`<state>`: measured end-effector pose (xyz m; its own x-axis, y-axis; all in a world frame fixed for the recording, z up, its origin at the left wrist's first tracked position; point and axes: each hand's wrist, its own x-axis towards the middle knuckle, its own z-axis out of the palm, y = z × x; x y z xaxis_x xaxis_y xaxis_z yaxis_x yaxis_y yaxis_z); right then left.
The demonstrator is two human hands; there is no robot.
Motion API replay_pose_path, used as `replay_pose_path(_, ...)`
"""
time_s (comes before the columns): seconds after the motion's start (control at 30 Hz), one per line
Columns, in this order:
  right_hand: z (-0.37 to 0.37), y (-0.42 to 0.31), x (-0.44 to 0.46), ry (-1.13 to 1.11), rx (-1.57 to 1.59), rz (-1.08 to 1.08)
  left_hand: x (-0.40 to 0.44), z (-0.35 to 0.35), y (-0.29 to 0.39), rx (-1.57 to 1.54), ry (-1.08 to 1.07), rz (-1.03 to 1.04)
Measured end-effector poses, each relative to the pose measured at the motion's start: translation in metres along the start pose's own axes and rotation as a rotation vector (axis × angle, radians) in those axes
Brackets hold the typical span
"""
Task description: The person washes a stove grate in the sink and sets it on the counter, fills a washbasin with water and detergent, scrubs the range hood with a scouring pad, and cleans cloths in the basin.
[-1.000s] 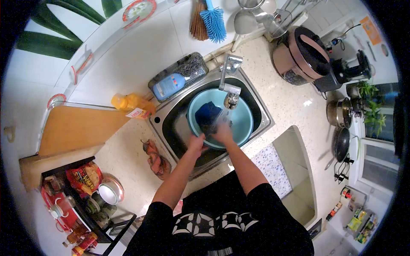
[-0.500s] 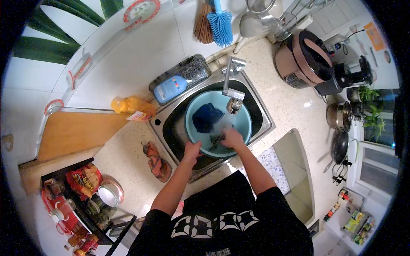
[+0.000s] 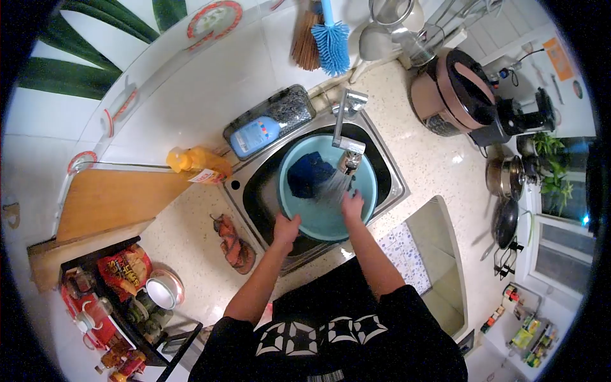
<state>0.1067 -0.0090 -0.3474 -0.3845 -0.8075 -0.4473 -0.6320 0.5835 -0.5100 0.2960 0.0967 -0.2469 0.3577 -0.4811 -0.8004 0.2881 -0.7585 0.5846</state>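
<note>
Blue basin (image 3: 368,196), one cloth (image 3: 309,175) — two hands (image 3: 286,229) (image 3: 352,207)

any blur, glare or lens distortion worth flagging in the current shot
In the head view, fisheye distortion bows the wall and leaves the corners black; in the head view, small glare patches sit on the counter and glints on the tap; in the head view, the water smears into pale streaks.

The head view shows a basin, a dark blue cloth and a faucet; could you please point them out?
Basin (image 3: 368,190), head view: inner wall, right side.
Dark blue cloth (image 3: 309,175), head view: middle of its visible top.
Faucet (image 3: 349,145), head view: chrome spout.
</note>
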Motion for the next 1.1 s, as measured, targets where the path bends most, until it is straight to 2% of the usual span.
replay_pose_path(0.03, -0.002, 0.0, -0.012, 0.106, -0.026, -0.174, 0.009, -0.001, -0.014, 0.016, 0.002, 0.021)
replay_pose_path(0.13, -0.005, -0.011, -0.014, -0.105, 0.027, -0.531, 0.013, -0.002, -0.028, 0.006, 0.043, 0.071)
replay_pose_path(0.17, -0.004, -0.016, -0.016, -0.103, -0.118, -0.667, 0.012, -0.002, -0.031, 0.016, 0.043, 0.087)
replay_pose_path(0.23, -0.028, -0.076, -0.045, -0.098, -0.412, -0.933, -0.01, -0.002, -0.015, 0.038, 0.046, 0.118)
replay_pose_path(0.33, -0.027, -0.116, -0.054, -0.086, -0.451, -0.932, -0.036, -0.004, 0.012, 0.294, 0.082, 0.096)
replay_pose_path(0.43, 0.005, -0.115, -0.048, 0.014, -0.28, -0.936, -0.053, -0.007, 0.024, 0.368, 0.058, 0.188)
replay_pose_path(0.53, 0.015, -0.107, -0.03, -0.235, -0.44, -0.703, -0.053, -0.013, 0.023, 0.347, 0.044, 0.212)
replay_pose_path(0.63, 0.018, -0.082, -0.025, -0.033, -0.406, -0.728, -0.048, -0.014, 0.009, 0.305, 0.112, 0.194)
replay_pose_path(0.73, 0.006, -0.057, -0.003, -0.224, -0.023, -0.304, -0.048, -0.018, 0.007, 0.304, 0.132, 0.213)
replay_pose_path(0.83, -0.007, -0.027, 0.008, -0.559, 0.873, -0.147, -0.033, -0.022, -0.01, 0.272, 0.1, 0.238)
replay_pose_path(0.93, -0.046, -0.062, -0.012, -0.705, 1.329, 0.119, -0.018, -0.022, -0.021, 0.313, 0.089, 0.278)
replay_pose_path(0.97, -0.05, -0.068, -0.011, -0.778, 1.471, 0.252, -0.02, -0.021, -0.019, 0.284, 0.079, 0.307)
replay_pose_path(1.1, -0.041, -0.081, -0.009, -0.759, 1.609, 0.475, -0.029, -0.02, -0.01, 0.27, 0.061, 0.349)
